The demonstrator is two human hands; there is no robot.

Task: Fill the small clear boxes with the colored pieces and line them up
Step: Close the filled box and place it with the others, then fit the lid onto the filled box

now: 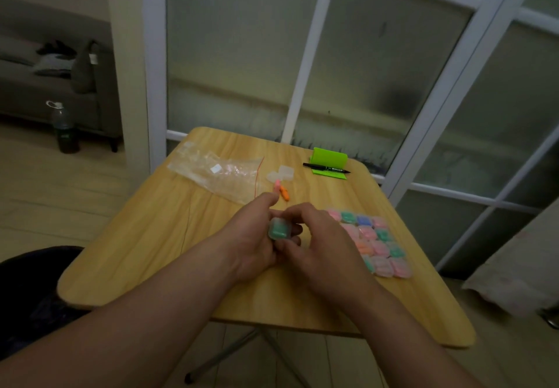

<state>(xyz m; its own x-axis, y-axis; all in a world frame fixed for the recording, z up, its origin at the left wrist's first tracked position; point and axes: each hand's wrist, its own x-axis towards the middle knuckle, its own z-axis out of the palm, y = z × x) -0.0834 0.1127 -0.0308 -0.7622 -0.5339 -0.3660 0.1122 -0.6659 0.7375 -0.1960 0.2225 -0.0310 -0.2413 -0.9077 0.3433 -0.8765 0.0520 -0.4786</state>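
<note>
Head | left hand [257, 248], thumb up, grip holds green-filled box [279, 228] | right hand [320, 245] pinches it

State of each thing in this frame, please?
green-filled box: gripped by left hand and right hand, above table
filled boxes: lined up in rows on table
loose pieces: lying unboxed
empty boxes: unfilled, beside loose pieces
plastic bag: lying flat
marker: lying on green holder
</note>
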